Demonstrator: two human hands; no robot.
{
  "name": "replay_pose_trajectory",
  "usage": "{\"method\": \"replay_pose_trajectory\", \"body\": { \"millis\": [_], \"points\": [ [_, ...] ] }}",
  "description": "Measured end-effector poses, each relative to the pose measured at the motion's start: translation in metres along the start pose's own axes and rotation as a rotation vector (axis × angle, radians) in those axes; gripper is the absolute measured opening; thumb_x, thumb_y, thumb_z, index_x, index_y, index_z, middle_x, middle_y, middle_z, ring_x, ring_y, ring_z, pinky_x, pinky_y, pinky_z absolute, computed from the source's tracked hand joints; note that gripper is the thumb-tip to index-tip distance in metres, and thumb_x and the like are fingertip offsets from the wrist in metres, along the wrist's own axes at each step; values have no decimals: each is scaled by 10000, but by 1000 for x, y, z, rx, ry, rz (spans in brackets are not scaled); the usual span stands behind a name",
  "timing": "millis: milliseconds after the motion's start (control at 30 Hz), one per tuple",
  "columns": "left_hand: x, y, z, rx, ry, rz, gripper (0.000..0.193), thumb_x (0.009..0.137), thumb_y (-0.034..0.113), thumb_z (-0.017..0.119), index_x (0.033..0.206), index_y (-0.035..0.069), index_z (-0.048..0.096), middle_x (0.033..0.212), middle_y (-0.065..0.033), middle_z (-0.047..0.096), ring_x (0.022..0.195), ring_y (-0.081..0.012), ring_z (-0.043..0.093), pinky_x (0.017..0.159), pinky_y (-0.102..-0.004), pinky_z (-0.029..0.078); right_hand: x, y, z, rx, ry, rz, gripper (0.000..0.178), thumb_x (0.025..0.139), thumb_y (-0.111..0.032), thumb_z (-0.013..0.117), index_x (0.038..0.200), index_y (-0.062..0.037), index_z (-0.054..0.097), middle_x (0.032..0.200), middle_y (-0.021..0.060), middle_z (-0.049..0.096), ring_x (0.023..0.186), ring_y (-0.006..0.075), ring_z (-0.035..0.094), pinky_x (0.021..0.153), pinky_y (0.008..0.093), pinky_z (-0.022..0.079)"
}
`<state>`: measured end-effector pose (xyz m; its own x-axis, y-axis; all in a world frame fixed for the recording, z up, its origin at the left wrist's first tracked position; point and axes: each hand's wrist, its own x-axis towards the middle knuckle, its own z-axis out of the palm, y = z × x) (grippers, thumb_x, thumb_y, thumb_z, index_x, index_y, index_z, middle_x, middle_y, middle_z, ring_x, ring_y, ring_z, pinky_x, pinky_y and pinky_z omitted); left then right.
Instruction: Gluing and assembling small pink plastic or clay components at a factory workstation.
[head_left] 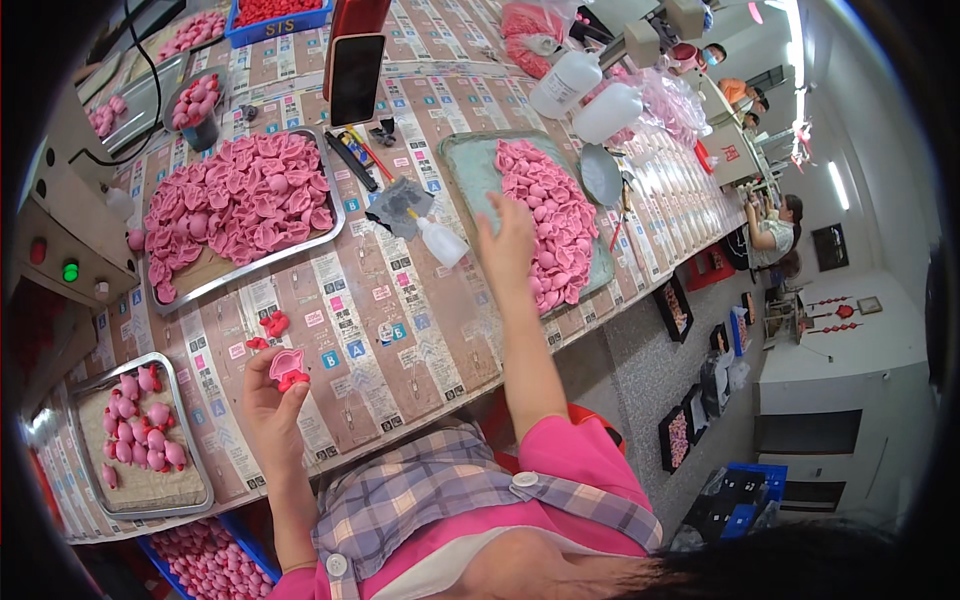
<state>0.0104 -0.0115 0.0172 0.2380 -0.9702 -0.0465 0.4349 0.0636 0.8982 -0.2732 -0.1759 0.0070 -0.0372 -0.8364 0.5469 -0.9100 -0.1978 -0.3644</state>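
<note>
Possibly, the pink shell (287, 362) risked slipping onto the table (420, 370), since only a pinch of thumb and fingertips of the left hand (274, 402) held it, while the right hand (508, 235), fingers loosely spread at the pile (548, 225), might have dislodged pieces or brushed the nearby bottle (441, 242) through a careless sweep. Whether that right hand touched or gripped anything could not be told. Hollow and cup-like, with an uneven rim, the shell was held above the table's near part, a red piece (293, 381) at its lower edge.
</note>
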Motion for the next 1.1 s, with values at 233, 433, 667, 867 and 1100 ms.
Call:
{"method": "replay_pose_trajectory", "body": {
  "millis": [233, 433, 667, 867, 1100],
  "points": [
    [-2, 1, 8, -19, -36, -21, 410, 676, 6, 626, 1045, 23, 449, 910, -22, 512, 813, -84, 494, 715, -203, 396, 52, 70, 18, -587, -346, -1, 194, 675, -104, 558, 864, -61, 544, 745, 108, 579, 727, 295, 563, 616, 381, 438],
    [-5, 5, -2, -1, 27, -16, 426, 671, 10, 638, 1053, 22, 450, 910, -23, 515, 813, -85, 499, 709, -202, 402, 37, 2, -22, 408, -476, 158, 207, 737, -112, 570, 921, -20, 551, 778, 63, 595, 697, 148, 569, 606, 254, 439],
    [1, 4, 7, -50, -87, -68, 422, 674, -31, 622, 1058, 15, 452, 932, -34, 525, 843, -92, 501, 737, -210, 406, -59, -84, -12, 1220, -978, 477, 263, 765, -103, 579, 1012, -18, 540, 898, 26, 577, 793, 72, 532, 674, 202, 427],
    [-6, 4, -7, -47, -16, -48, 422, 677, -20, 626, 1060, 5, 450, 943, -45, 525, 855, -95, 503, 750, -217, 408, -71, -102, -6, 524, -672, -101, 236, 699, -108, 623, 920, -41, 574, 791, 66, 514, 668, 167, 537, 593, 246, 439],
    [-6, -2, -8, -75, -135, -79, 424, 667, -25, 631, 1055, 5, 463, 961, -52, 522, 880, -105, 506, 758, -226, 424, -78, -102, -4, 461, -681, -43, 248, 669, -107, 637, 901, -48, 572, 816, 64, 514, 664, 173, 530, 568, 274, 435]
  ]
}}
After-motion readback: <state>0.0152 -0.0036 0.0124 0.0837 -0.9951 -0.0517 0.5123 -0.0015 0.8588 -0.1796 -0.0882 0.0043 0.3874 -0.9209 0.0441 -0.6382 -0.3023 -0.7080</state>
